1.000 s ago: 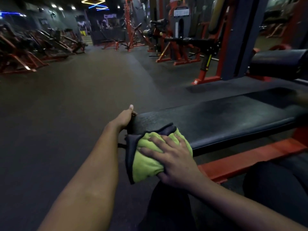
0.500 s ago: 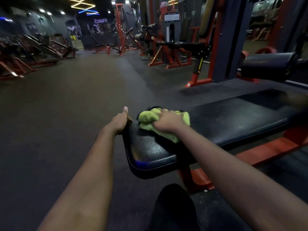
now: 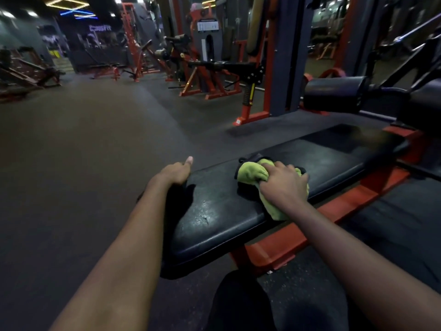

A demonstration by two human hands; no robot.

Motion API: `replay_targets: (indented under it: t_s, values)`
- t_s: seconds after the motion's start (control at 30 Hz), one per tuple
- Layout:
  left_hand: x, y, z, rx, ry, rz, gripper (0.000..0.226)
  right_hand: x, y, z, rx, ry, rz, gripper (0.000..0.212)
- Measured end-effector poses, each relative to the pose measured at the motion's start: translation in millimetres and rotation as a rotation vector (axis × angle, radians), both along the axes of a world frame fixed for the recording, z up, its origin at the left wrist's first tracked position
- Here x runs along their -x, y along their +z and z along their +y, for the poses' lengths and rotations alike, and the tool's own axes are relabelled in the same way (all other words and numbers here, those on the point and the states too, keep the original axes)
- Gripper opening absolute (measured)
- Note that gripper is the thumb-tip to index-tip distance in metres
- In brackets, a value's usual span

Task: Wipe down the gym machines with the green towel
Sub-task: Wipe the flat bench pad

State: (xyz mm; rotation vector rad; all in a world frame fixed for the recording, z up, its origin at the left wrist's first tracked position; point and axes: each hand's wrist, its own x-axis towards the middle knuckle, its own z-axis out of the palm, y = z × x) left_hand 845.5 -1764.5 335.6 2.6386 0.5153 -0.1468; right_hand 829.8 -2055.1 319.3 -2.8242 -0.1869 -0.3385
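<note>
R hand [image 3: 284, 185] grips bunched green cloth towel [image 3: 252, 173], pressed onto black padded bench [image 3: 226, 211] w/ towel under & ahead of the fingers. L hand [image 3: 175, 172] clasps the pad's end edge, thumb out

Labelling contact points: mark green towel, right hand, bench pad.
green towel [image 3: 250, 172], head view, bunched fold beside the fingers.
right hand [image 3: 284, 185], head view, back of the hand.
bench pad [image 3: 214, 211], head view, bare top surface.

A dark rubber floor [image 3: 83, 144] spreads toward the far wall, where a lit sign [image 3: 100, 28] glows, too blurred to read. Overhead hang a yellow neon diamond [image 3: 68, 3] and blue neon strips [image 3: 78, 14] — the room is otherwise dim. Red-framed machines [image 3: 207, 82] crowd the right side, one bearing a white placard [image 3: 208, 26].
</note>
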Motion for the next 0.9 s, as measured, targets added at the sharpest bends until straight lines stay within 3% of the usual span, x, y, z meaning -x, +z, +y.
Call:
replay_targets:
  t_s: [0.13, 0.27, 0.57, 0.8, 0.9]
  values:
    - [-20.6, 6.3, -11.5, -0.045, 0.030, 0.047, 0.077, -24.1, -3.6, -35.1, -0.075, -0.208, -0.040, 0.047]
    - [-40.6, 0.9, -40.9, -0.092, 0.048, -0.022, 0.072, -45.5, -11.0, -77.3, -0.259, -0.397, -0.050, 0.048]
    - [-101.3, 23.8, -205.4, 0.044, -0.341, -0.285, 0.054, -69.9, 6.2, -182.9, -0.723, -0.456, -0.196, 0.051]
    - [-157.7, 68.0, -343.7, 0.173, -0.632, -0.527, 0.044, -93.9, 66.2, -285.8, -0.818, -0.430, -0.476, 0.049]
    - [-194.5, 87.5, -407.6, 0.227, -0.745, -0.603, 0.040, -113.9, 97.9, -341.1, -0.818, -0.453, -0.558, 0.032]
